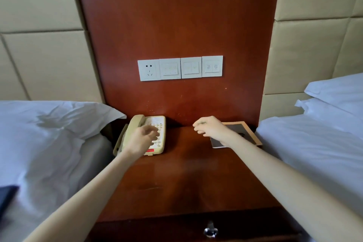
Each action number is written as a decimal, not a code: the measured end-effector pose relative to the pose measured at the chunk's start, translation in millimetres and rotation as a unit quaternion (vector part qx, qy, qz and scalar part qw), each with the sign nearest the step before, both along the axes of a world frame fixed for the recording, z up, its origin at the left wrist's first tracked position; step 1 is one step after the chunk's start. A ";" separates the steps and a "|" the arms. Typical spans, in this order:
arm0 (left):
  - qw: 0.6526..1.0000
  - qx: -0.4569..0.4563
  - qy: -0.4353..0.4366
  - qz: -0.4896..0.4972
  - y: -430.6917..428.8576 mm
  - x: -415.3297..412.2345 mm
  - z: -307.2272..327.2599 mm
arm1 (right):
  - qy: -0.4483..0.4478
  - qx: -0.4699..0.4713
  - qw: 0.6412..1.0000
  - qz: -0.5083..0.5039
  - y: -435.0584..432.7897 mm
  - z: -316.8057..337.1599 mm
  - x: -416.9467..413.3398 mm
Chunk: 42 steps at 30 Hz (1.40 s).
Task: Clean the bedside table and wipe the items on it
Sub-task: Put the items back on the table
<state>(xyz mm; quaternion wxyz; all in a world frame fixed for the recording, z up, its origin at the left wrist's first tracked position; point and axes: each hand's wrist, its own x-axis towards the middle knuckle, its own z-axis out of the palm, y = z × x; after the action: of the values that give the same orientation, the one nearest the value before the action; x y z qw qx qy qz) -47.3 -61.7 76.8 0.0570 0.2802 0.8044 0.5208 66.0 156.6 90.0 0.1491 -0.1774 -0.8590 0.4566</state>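
Cream telephone (157, 124) and dark card (243, 131) seemingly await wiping on the desk (186, 173); left hand (142, 139) and right hand (211, 126) hover empty, loosely curled.

Soft daylight, dim-ish; wide-angle bends edges, pic slightly blurry, faint glare on tabletop (188, 171).

Fig. legend, counts only. On the bedside table (186, 173) we count 1 telephone (157, 123) at the rear-L corner and 1 dark card (242, 129) w/ tan border at the rear-R corner. At the front edge: 1 drawer knob (210, 231). On the panel behind we count 4 plates: 1 socket (148, 69) + 3 switch plates (170, 68). Over the top: 2 hands, i.e. L hand (141, 139) and R hand (210, 126). Beside it: 2 beds (39, 153), 1 per side.
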 end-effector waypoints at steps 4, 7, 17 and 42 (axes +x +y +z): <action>1.000 0.001 -0.002 0.025 -52.4 2.3 1.5 | 0.023 -0.038 0.999 0.028 -44.6 5.7 -14.7; 0.999 -0.013 0.013 0.046 -98.5 9.2 3.1 | 0.021 -0.022 0.998 0.060 -85.1 5.4 -22.7; 0.971 -0.095 0.137 0.169 -252.0 33.8 21.6 | 0.013 -0.025 0.966 0.257 -244.8 -9.8 -48.0; 0.875 -0.214 0.165 0.402 -430.7 18.0 -19.8 | 0.018 0.038 0.964 0.262 -421.5 -39.2 -81.4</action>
<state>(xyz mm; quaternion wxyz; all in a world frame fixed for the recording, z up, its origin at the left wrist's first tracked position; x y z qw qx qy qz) -29.3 -492.4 57.0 -0.2323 -0.0041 0.9372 0.2601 -15.4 -265.0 50.8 0.0460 0.0676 -0.8894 0.4498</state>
